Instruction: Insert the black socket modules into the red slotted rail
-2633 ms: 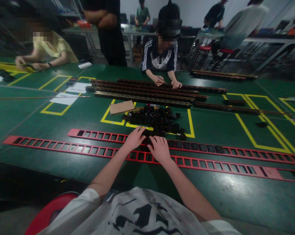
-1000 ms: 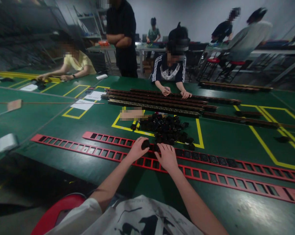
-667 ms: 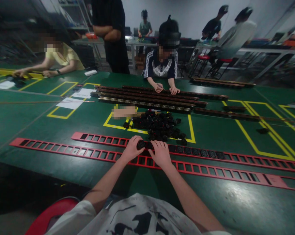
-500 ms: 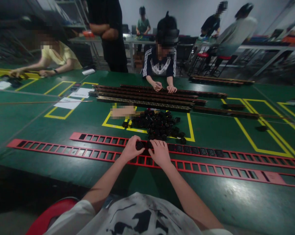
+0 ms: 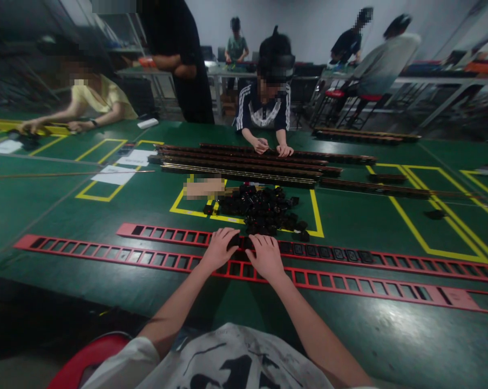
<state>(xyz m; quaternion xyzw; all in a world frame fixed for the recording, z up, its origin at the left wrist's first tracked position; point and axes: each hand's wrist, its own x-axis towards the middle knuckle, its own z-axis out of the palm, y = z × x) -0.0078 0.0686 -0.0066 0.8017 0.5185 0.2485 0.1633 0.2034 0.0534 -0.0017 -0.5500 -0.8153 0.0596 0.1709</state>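
Note:
A long red slotted strip [image 5: 167, 234] lies across the green table, and both my hands are over its middle. My left hand [image 5: 221, 251] is curled with thumb and fingers around a small black square piece [image 5: 234, 241], which looks like a socket module. Close beside it, my right hand [image 5: 267, 255] has its fingers bent over the strip, thumb and index finger at another black piece [image 5: 248, 243]. Its underside is hidden by the fingers. Right of my hands, several black socket-like pieces [image 5: 325, 252] sit in the strip's openings.
A second red strip [image 5: 329, 280] runs nearer me, under my wrists. Beyond the hands lies a heap of black pieces [image 5: 264, 205], with long dark rails [image 5: 244, 168] behind. A co-worker [image 5: 264, 105] works opposite; another person [image 5: 100, 100] leans in at left.
Both hands stay at nearly the same spot on the strip, with the left fingers slightly more over the black piece. The whole view has shifted slightly downward.

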